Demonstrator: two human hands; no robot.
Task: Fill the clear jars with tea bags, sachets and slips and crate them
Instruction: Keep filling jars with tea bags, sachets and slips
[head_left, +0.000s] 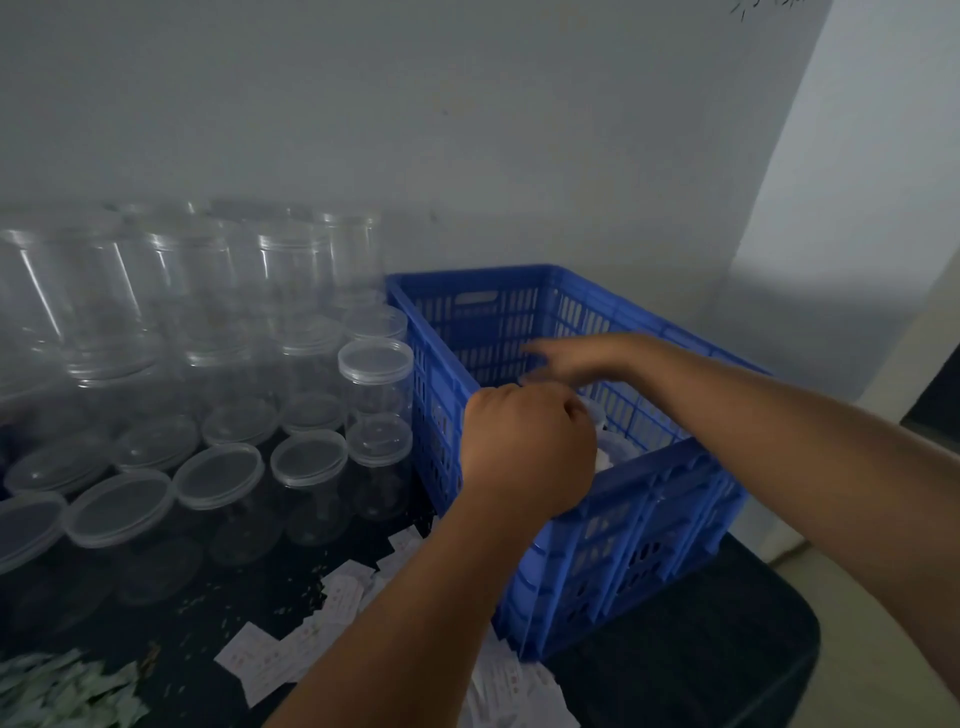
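A blue slatted crate (649, 519) stands on the right of the dark table. My left hand (524, 447) is curled over the crate's near left corner and grips the lidded top of a clear jar (613, 452), which shows white contents inside the crate. My right hand (571, 361) reaches across the crate from the right with straight fingers pointing left, just above that jar; it is blurred. Several empty lidded clear jars (376, 379) are stacked to the left. White slips (270, 660) lie scattered by the crate, and green-white sachets (62, 691) are heaped at the bottom left.
A grey wall runs close behind the jars and the crate. The table's rounded right edge (810, 639) drops off beyond the crate, with pale floor past it. More slips (514, 691) lie under my left forearm.
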